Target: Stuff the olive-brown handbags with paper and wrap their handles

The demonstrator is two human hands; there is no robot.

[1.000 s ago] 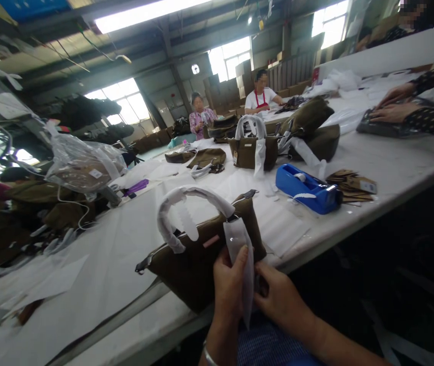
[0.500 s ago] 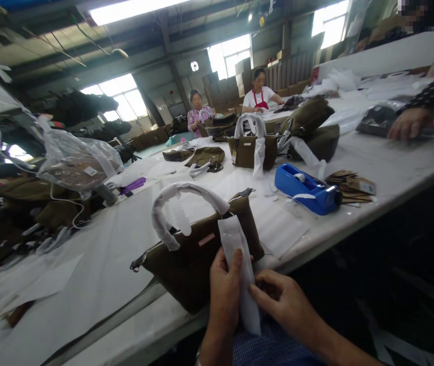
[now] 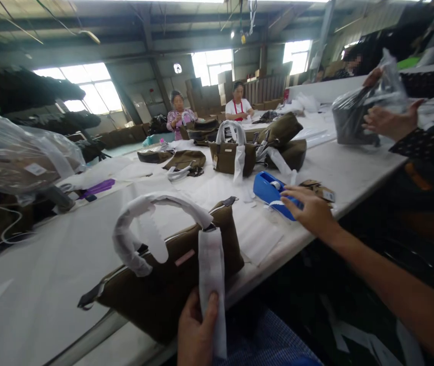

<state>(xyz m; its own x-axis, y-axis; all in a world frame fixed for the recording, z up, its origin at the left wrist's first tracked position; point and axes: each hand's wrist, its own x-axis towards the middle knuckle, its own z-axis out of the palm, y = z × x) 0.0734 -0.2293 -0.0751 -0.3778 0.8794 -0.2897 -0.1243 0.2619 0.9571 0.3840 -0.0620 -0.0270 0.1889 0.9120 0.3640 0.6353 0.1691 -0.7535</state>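
Observation:
An olive-brown handbag (image 3: 171, 284) stands on the table edge in front of me, its arched handle (image 3: 125, 223) wrapped in white paper. A long strip of white wrapping paper (image 3: 212, 269) hangs down the bag's front right from a metal ring. My left hand (image 3: 197, 325) pinches the lower part of this strip between thumb and fingers. My right hand (image 3: 310, 208) is stretched out to the blue tape dispenser (image 3: 265, 188), fingers extended over its near end. Whether the fingertips touch the tape cannot be made out.
Brown tags (image 3: 327, 194) lie behind my right hand. More olive bags (image 3: 232, 157) stand farther back. At right a co-worker's hands (image 3: 396, 119) handle a bag in clear plastic (image 3: 354, 117). A plastic-covered bundle (image 3: 22, 157) is at left, beside a purple item (image 3: 98, 188).
My right hand has left the white strip and moved right to the tape dispenser. My left hand still holds the strip. The co-worker has lifted the plastic-covered bag. The view has swung right.

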